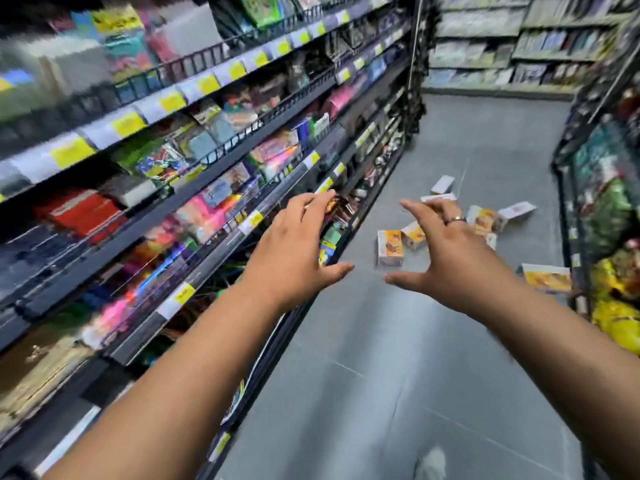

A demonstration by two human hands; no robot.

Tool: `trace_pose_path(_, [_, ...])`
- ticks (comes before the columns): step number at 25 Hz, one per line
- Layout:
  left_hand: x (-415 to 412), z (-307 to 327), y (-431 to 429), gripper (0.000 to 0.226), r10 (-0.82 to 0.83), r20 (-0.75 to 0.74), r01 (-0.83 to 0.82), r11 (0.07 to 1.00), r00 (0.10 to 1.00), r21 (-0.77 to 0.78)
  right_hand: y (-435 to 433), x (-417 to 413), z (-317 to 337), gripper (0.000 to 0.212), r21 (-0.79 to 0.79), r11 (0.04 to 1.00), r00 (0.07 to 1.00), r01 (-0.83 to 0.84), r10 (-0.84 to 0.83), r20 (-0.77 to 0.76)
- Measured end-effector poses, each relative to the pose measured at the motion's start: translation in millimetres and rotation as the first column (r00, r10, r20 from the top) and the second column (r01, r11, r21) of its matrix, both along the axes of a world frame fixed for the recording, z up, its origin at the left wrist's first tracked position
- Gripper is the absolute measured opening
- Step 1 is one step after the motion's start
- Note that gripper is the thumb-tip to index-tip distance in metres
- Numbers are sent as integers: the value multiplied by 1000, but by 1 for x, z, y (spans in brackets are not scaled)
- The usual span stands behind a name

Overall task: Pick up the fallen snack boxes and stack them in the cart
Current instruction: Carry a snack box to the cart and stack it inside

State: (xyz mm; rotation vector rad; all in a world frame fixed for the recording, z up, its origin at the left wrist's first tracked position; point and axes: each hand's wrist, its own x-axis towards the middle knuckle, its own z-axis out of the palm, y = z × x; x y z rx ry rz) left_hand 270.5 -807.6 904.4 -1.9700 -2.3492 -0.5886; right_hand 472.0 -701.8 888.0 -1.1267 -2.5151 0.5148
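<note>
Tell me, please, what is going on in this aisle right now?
A person is in a shop aisle with both arms stretched forward. The left hand and right hand are open, fingers spread, holding nothing. Several snack boxes lie scattered on the grey floor ahead, beside the stocked shelves. None has been picked up yet, and no cart is in view.

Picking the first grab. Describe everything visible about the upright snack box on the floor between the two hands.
The small rectangular cardboard snack box stands upright on the grey tiled floor of the aisle. Its faces look pale, with an orange-yellow top band and a brown snack picture; the print is too blurred to read. It looks closed. A similar tilted box sits just behind its right edge; contact is unclear. Neither the left hand nor the right hand touches it.
</note>
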Motion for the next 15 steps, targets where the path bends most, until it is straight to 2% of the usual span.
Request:
trace_pose_path(6, [42, -20, 148, 99, -86, 111, 87, 996, 990, -2, 127, 63, -1, 102, -36, 986, 987, 163, -162, 17])
trace_pose_path(15, [61, -36, 315, 98, -111, 179, 117, 993, 978, -24, 276, 94, -8, 102, -49, 979, 980, 197, -196, 33])
